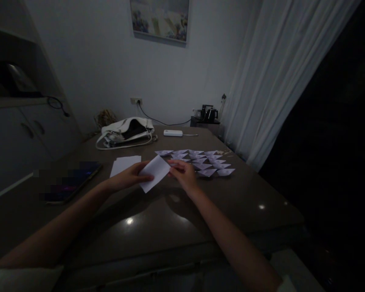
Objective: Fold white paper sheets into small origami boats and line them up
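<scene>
A white sheet of paper (pixel 155 172) is held tilted above the table between my two hands. My left hand (pixel 133 176) grips its left side, thumb on top and the fingers hidden behind. At its right edge my right hand (pixel 184 173) pinches the sheet between thumb and fingers. I cannot tell whether the sheet is folded. Just beyond my right hand, several folded paper boats (pixel 207 172) stand in rows. A stack of white paper (pixel 121 164) lies flat behind my left wrist.
A phone or tablet (pixel 76 182) with a lit screen lies at the left. Toward the back of the table (pixel 158 227) are a white handbag (pixel 127 132) and a white power bank (pixel 173 133) with a short cable. A black kettle (pixel 212 115) stands beyond the far right corner, near a white curtain (pixel 255 81).
</scene>
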Action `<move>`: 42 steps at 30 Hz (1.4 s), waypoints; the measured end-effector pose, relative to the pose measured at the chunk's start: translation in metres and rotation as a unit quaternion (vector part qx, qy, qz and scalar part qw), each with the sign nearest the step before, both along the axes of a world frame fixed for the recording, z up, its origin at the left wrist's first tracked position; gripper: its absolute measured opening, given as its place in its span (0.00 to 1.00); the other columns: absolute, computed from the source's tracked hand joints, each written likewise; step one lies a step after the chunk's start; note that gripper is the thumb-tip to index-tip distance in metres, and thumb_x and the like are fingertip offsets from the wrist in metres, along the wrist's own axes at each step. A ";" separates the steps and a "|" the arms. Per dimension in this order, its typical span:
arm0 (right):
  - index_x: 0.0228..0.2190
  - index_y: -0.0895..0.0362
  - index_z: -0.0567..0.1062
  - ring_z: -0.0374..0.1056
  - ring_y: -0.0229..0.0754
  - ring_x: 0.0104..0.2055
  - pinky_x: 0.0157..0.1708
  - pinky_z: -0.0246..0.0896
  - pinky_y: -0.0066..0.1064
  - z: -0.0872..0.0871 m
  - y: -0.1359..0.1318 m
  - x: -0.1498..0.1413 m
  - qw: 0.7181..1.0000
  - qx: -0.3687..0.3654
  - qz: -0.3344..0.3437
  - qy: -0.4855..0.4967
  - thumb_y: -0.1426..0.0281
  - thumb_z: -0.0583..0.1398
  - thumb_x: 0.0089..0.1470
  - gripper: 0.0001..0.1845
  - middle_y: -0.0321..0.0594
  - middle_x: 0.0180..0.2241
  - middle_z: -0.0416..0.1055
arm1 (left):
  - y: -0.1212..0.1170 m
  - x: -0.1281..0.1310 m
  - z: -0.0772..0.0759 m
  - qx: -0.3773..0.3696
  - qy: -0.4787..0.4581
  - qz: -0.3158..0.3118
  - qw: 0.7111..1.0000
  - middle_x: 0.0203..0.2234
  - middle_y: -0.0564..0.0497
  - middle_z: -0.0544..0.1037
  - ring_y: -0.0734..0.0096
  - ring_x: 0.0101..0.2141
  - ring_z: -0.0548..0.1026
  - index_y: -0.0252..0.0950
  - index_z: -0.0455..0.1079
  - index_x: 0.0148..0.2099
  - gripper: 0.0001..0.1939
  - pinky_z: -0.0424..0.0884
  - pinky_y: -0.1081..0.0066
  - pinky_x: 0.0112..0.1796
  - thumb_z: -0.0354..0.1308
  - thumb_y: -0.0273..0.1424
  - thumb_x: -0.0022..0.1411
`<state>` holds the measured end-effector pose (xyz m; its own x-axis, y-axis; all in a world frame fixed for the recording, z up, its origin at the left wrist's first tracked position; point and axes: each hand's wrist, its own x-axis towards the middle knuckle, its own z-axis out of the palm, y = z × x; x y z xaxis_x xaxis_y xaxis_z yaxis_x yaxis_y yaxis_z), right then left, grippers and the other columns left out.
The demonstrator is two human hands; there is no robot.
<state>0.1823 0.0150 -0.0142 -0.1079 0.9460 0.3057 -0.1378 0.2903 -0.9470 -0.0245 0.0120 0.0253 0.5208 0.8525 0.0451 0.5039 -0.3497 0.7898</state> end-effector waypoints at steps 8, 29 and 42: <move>0.24 0.60 0.74 0.62 0.35 0.24 0.23 0.55 0.25 0.003 -0.012 -0.001 0.981 0.070 0.055 -0.174 0.62 0.63 0.44 0.12 0.35 0.22 0.67 | -0.010 -0.003 0.007 -0.030 0.113 -0.014 0.993 0.50 0.48 0.73 0.51 0.49 0.69 0.40 0.67 0.54 0.32 0.65 0.64 0.48 0.64 0.40 0.45; 0.27 0.59 0.74 0.65 0.36 0.25 0.24 0.58 0.26 -0.003 -0.008 0.000 0.982 0.013 0.126 -0.140 0.67 0.66 0.38 0.11 0.34 0.23 0.69 | -0.008 -0.005 0.004 -0.024 0.102 -0.015 0.994 0.48 0.50 0.74 0.53 0.48 0.70 0.40 0.69 0.51 0.30 0.66 0.67 0.47 0.65 0.41 0.44; 0.28 0.58 0.72 0.66 0.40 0.28 0.28 0.61 0.30 -0.005 0.007 0.007 0.990 0.061 -0.102 -0.081 0.66 0.65 0.40 0.11 0.39 0.26 0.71 | 0.013 -0.007 -0.009 -0.077 -0.057 0.003 0.995 0.25 0.50 0.79 0.64 0.28 0.77 0.34 0.69 0.36 0.16 0.73 0.68 0.31 0.63 0.41 0.52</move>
<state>0.1895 0.0217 -0.0193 0.0243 0.9104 0.4130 0.0869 0.4097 -0.9081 -0.0319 0.0250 0.0162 0.5140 0.8573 -0.0279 0.4092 -0.2164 0.8864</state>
